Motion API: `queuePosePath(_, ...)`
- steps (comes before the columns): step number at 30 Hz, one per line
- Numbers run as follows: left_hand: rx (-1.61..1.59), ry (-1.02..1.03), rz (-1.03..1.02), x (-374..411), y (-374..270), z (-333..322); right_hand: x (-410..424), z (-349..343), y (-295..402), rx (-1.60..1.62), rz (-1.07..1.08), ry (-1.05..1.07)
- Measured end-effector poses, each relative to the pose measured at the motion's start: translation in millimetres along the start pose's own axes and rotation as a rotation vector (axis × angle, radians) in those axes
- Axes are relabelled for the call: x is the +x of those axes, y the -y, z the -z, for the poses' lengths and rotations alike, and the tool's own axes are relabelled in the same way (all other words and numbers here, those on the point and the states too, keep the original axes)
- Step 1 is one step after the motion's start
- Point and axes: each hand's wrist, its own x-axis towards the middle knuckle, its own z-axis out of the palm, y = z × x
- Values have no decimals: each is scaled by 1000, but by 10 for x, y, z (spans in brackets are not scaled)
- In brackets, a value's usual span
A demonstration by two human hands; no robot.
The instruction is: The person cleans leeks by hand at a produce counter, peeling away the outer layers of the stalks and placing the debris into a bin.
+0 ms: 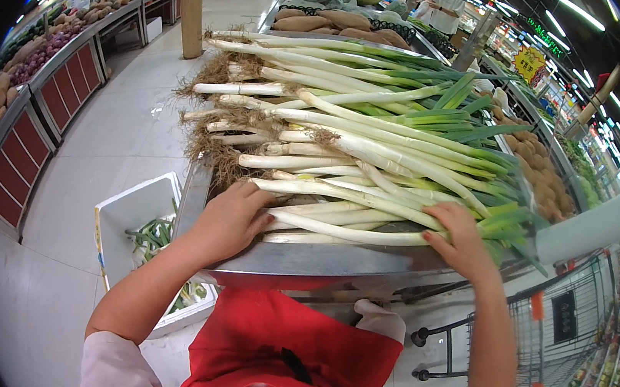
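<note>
A heap of large green onions lies across a metal display stand, with white stalks in the middle, hairy roots to the left and green leaves to the right. My left hand grips the left ends of the nearest stalks, its thumb toward the lower one. At the leafy side, my right hand has its fingers over the same front stalks and its thumb below. Both hands rest just behind the stand's near metal edge. My palms hide parts of the stalk ends.
A white foam box with leaf trimmings stands on the floor at left. A shopping cart and a roll of plastic bags are at right. Behind lie sweet potatoes; potatoes flank the onions. A person stands farther back.
</note>
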Motion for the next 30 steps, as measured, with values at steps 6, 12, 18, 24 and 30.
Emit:
queuePosePath(6,105,-10,6,28,-65,-106,531,-500,409,-149,84,-75)
queuePosePath(12,-7,-264,3,-62,22,-209,549,-616,347,133,107,-53)
queuePosePath(18,53,-120,32,56,82,-103,432,-529,392,410,-14,64)
queuePosePath(24,-35,19,100,67,22,-44,429,-620,499,-28,166,-45)
queuePosePath(30,58,-107,50,-98,57,-31,430,-630,612,-157,361,-232)
